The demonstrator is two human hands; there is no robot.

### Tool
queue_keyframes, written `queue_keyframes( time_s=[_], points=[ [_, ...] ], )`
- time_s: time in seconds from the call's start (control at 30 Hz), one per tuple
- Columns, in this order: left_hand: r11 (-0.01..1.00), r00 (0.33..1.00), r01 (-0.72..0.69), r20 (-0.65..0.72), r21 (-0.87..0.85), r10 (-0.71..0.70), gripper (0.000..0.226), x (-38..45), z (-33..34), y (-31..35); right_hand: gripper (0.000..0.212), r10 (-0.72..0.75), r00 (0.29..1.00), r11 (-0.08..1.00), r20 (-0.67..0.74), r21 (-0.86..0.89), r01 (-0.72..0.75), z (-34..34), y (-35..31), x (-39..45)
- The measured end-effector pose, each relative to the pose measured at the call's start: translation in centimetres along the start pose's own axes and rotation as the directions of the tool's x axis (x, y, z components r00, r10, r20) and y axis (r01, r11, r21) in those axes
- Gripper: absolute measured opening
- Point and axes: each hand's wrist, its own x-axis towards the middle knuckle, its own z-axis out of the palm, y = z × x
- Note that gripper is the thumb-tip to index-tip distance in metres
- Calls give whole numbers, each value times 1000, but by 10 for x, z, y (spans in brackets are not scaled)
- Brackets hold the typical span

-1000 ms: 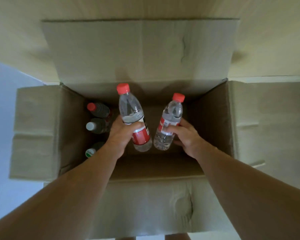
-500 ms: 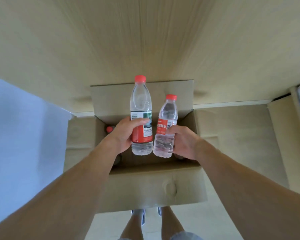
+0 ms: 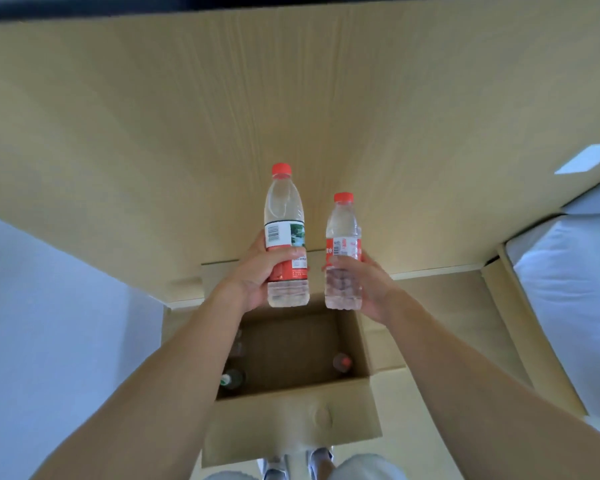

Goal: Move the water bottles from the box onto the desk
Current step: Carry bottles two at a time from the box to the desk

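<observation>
My left hand [image 3: 257, 275] grips a tall clear water bottle [image 3: 284, 209] with a red cap and a red-and-white label, held upright. My right hand [image 3: 364, 285] grips a smaller red-capped water bottle [image 3: 342, 216], also upright. Both bottles hang above the open cardboard box [image 3: 291, 431] and in front of the light wooden desk [image 3: 291, 98]. Down in the box a red-capped bottle [image 3: 342, 362] stands at the right and a green-capped one [image 3: 232, 378] at the left; another by the left wall is dim.
The desk's front edge [image 3: 430, 271] runs just behind the box. A white paper [image 3: 587, 162] lies on the desk at far right. A white bed [image 3: 575, 306] is at the right, pale floor at the left. My feet [image 3: 297, 462] stand below the box.
Both hands have lifted their bottles up out of the box and toward the desk. The view has pulled back and tilted up, showing more desk surface.
</observation>
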Motion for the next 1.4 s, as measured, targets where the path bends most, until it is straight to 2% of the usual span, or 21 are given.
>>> queue_keyframes(
  time_s=[0.17,0.4,0.57,0.67,0.8,0.9,1.03,1.27,1.4],
  points=[
    [996,997,-71,33,54,69,71,-7,24,33,44,-96,995,995,-30,16,96,-1,-33,-21],
    [986,990,-87,124,139,70,67,-6,56,49,51,-179,984,976,-1,128,178,-19,-53,-44],
    [971,983,-151,129,183,129,76,-2,79,47,58,-233,966,968,-109,73,242,-33,-54,-64],
    [968,974,-144,204,206,101,88,-2,92,47,59,-284,942,953,-181,52,297,-39,-51,-79],
    [985,937,-61,350,161,0,74,-5,105,45,58,-311,913,928,-263,123,352,-42,-43,-101],
    [984,897,-33,439,173,-46,79,-11,114,39,60,-323,894,910,-311,157,384,-44,-36,-117],
    [976,849,-69,526,206,-51,90,-22,128,31,53,-368,870,884,-327,166,437,-48,-27,-140],
    [947,808,-177,590,269,-17,80,-48,161,16,49,-409,812,866,-416,105,490,-57,4,-188],
    [940,779,-185,626,288,-39,63,-60,185,1,51,-430,717,828,-548,77,555,-62,27,-224]
  ],
)
